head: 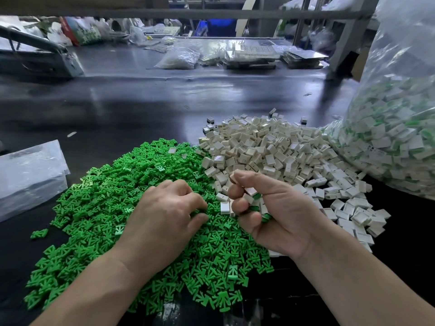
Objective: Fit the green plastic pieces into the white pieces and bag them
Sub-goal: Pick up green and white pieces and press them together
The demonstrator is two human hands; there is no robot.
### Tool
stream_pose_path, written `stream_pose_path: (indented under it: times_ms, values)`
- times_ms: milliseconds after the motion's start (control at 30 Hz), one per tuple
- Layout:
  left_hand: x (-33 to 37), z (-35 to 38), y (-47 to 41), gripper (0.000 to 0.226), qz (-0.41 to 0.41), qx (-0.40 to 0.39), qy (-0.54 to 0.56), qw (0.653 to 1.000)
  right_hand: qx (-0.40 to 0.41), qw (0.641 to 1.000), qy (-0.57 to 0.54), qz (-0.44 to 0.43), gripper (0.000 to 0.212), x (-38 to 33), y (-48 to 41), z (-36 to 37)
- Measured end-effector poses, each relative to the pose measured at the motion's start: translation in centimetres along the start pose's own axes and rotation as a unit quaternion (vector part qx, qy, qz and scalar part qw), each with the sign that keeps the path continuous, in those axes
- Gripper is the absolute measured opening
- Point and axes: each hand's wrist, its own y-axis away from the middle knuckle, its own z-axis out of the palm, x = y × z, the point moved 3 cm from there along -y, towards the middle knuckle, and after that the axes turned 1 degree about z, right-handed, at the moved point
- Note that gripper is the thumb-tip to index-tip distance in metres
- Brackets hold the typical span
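Note:
A heap of green plastic pieces (98,208) covers the dark table at the lower left. Beside it on the right lies a heap of white pieces (277,149). My left hand (164,212) lies knuckles up on the green heap, its fingertips curled down into the green pieces. My right hand (270,208) is curled round a handful of white pieces with green inserts (253,196), just above where the two heaps meet. A big clear bag (400,137) at the right edge holds many fitted white and green pieces.
Flat clear plastic bags (28,175) lie at the left. Farther back on the dark table (141,102) are a filled clear bag (179,58) and stacked trays (251,57). A grey metal frame post (348,36) rises at the back right.

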Motion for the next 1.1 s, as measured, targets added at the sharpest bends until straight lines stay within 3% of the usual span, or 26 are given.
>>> stream_pose_path:
  times_ms: [167, 267, 400, 500, 567, 767, 1000, 1033, 1100]
  values:
    - [0.1, 0.2, -0.1, 0.011, 0.009, 0.014, 0.000, 1.000, -0.005, 1.000, 0.014, -0.016, 0.010, 0.0, 0.0, -0.1]
    - [-0.2, -0.2, 0.0, 0.009, -0.051, 0.055, 0.116, 0.990, 0.004, 0.996, 0.071, -0.046, 0.008, -0.1, 0.1, -0.2]
    - [-0.5, -0.3, 0.3, 0.022, -0.147, 0.063, 0.432, 0.888, 0.022, 0.977, 0.193, -0.083, 0.005, 0.1, 0.1, -0.1]
    - [-0.3, -0.2, 0.4, 0.023, -0.161, 0.036, 0.518, 0.839, -0.003, 0.972, 0.221, -0.081, 0.024, 0.3, 0.2, 0.1]
    - [-0.3, 0.2, 0.4, 0.016, -0.164, 0.025, 0.557, 0.814, -0.027, 0.968, 0.237, -0.081, 0.025, 0.4, 0.3, 0.3]
    - [-0.3, 0.1, 0.4, 0.010, -0.160, 0.033, 0.601, 0.783, -0.053, 0.957, 0.268, -0.092, 0.021, 0.5, 0.4, 0.5]
    - [0.5, -0.8, 0.7, 0.007, -0.123, 0.054, 0.546, 0.827, -0.027, 0.921, 0.358, -0.151, 0.018, 0.4, 0.5, 0.2]
    - [0.5, -0.8, 0.7, 0.008, -0.125, 0.052, 0.560, 0.817, -0.033, 0.921, 0.357, -0.151, 0.019, 0.3, 0.6, 0.3]
    - [0.5, -0.7, 0.7, 0.017, -0.143, 0.032, 0.628, 0.764, -0.056, 0.930, 0.332, -0.145, 0.019, 0.2, 0.7, 0.5]
